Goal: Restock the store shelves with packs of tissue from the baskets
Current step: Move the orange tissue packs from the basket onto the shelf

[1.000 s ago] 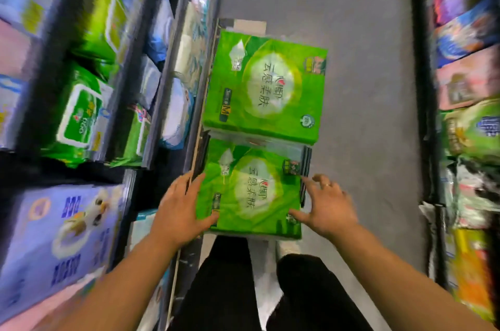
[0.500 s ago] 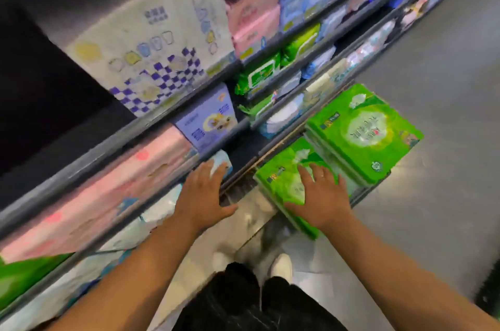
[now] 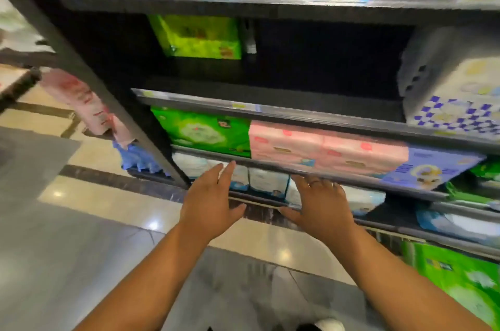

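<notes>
My left hand [image 3: 211, 200] and my right hand [image 3: 319, 203] are both raised in front of the shelves, fingers straight and spread, holding nothing. They hover before the low shelf edge [image 3: 270, 168], beneath a green tissue pack [image 3: 203, 130] and pink tissue packs [image 3: 324, 146] on the middle shelf. Another green pack [image 3: 197, 35] stands deep on the dark upper shelf, with bare space to its right. The green tissue pack [image 3: 460, 284] in the basket shows at the bottom right corner. The picture is blurred.
White packs [image 3: 267, 180] fill the lowest shelf behind my hands. A large white pack with blue checks [image 3: 454, 87] sits at the right of the upper shelf, and a purple pack [image 3: 427, 171] lies right of the pink ones. Shiny tiled floor [image 3: 81, 222] spreads to the left.
Both hands have left the green pack in the basket and risen, unladen, toward the shelves. The view has swung left from the basket to the shelf front.
</notes>
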Tool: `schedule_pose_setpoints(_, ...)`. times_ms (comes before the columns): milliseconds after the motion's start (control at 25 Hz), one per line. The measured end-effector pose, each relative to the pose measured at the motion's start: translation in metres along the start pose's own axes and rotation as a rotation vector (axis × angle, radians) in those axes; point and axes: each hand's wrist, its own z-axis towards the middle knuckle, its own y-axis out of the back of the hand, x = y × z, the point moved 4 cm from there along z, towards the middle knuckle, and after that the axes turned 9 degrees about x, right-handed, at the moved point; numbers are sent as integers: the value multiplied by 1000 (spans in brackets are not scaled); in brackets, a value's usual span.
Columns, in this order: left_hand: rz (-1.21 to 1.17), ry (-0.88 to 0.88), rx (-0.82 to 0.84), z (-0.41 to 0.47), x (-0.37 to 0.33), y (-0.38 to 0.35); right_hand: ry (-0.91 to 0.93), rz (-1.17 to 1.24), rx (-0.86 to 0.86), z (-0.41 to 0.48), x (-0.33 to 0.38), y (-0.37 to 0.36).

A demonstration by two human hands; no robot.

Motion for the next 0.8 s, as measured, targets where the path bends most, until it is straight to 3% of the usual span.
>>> schedule_pose_setpoints(280, -82, 423, -167, -159, 280, 82, 424, -59, -25, 62, 339, 26)
schedule_pose_setpoints(440, -182, 632, -209, -224, 401, 102, 581, -93, -35, 87, 490, 31)
schedule_pose_setpoints(800, -239, 986, -231, -278, 667, 138, 918, -183, 45, 210, 813, 18)
